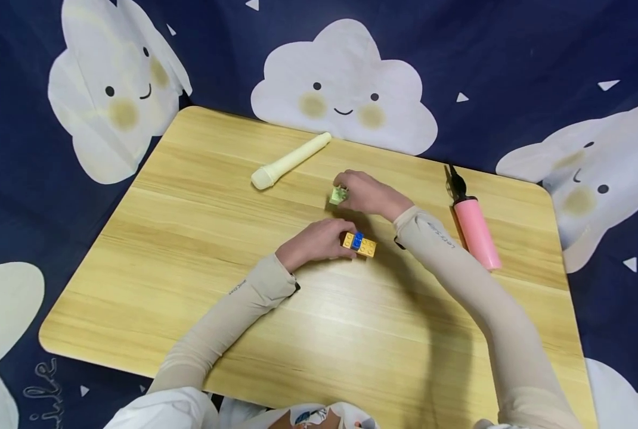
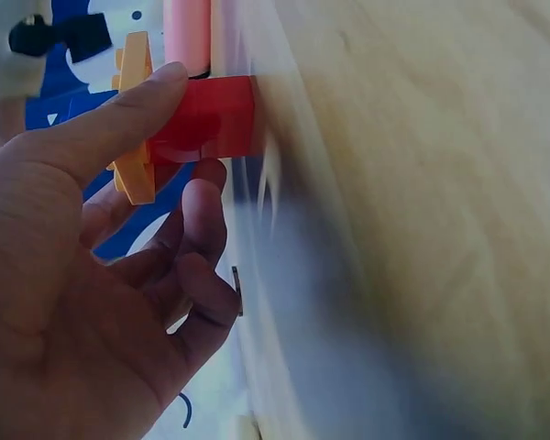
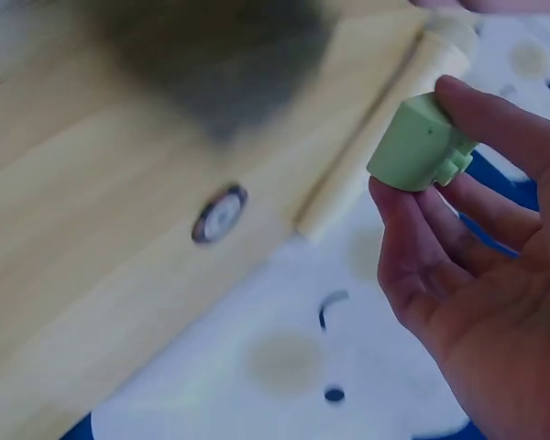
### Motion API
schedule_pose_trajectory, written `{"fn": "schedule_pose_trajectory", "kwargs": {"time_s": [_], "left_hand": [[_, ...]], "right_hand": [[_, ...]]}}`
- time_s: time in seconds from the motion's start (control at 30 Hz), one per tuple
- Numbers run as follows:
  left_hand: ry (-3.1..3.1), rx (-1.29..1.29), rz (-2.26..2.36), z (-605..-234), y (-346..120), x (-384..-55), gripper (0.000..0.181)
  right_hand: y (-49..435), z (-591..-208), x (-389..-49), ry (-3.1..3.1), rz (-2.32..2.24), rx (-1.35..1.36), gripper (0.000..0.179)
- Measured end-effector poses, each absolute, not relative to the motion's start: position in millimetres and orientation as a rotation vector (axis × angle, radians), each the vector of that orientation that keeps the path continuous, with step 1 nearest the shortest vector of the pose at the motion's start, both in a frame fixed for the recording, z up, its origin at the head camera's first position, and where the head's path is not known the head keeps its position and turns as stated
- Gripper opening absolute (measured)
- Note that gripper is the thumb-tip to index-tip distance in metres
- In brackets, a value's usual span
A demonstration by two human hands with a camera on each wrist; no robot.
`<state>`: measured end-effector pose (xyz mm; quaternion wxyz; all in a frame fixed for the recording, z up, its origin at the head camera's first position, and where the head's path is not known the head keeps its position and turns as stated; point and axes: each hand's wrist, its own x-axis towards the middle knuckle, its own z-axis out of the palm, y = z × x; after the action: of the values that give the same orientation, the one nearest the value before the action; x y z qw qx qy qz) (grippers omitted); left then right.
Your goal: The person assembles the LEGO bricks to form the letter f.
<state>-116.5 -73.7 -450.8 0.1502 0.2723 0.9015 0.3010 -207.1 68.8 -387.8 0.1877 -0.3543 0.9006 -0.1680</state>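
Observation:
In the head view my left hand (image 1: 327, 239) grips a small stack of toy building blocks. Its top is a yellow block (image 1: 368, 247) with a blue block (image 1: 357, 240) across it. The left wrist view shows a red block (image 2: 215, 119) below the orange-yellow piece (image 2: 137, 119), pinched between thumb and fingers just above the tabletop. Farther back, my right hand (image 1: 369, 193) holds a pale green block (image 1: 338, 195) by the fingertips. Seen from the right wrist, that green block (image 3: 417, 147) has a curved side and studs pointing toward the palm.
A cream microphone-shaped stick (image 1: 292, 161) lies near the table's back edge. To the right lies a pink hand pump (image 1: 477, 232) with a black nozzle. A small round disc (image 3: 220, 215) lies on the wooden table (image 1: 136, 268). Cloud-patterned cloth surrounds the table.

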Motion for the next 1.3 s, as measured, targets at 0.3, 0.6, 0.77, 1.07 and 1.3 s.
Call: {"fn": "schedule_pose_trajectory", "kwargs": {"time_s": [0.3, 0.6, 0.77, 1.07, 1.3], "left_hand": [[2.640, 0.746, 0.849, -452.7, -78.6, -122.9, 0.044], [2.632, 0.712, 0.900, -451.9, -85.1, -131.6, 0.038], [2.622, 0.715, 0.911, -454.5, -83.5, -135.2, 0.036], [2.622, 0.731, 0.928, -459.7, -78.6, -136.4, 0.038], [2.605, 0.760, 0.943, -459.7, -73.0, -136.8, 0.034]], "right_hand": [[120.7, -356.6, -174.0, 2.673, -0.601, -1.121, 0.045], [128.6, -369.1, -142.0, 2.663, -0.606, -1.175, 0.041], [130.6, -375.3, -133.0, 2.658, -0.634, -1.167, 0.043], [133.3, -387.4, -126.5, 2.665, -0.631, -1.194, 0.042], [134.9, -389.7, -124.6, 2.703, -0.587, -1.163, 0.044]]}}
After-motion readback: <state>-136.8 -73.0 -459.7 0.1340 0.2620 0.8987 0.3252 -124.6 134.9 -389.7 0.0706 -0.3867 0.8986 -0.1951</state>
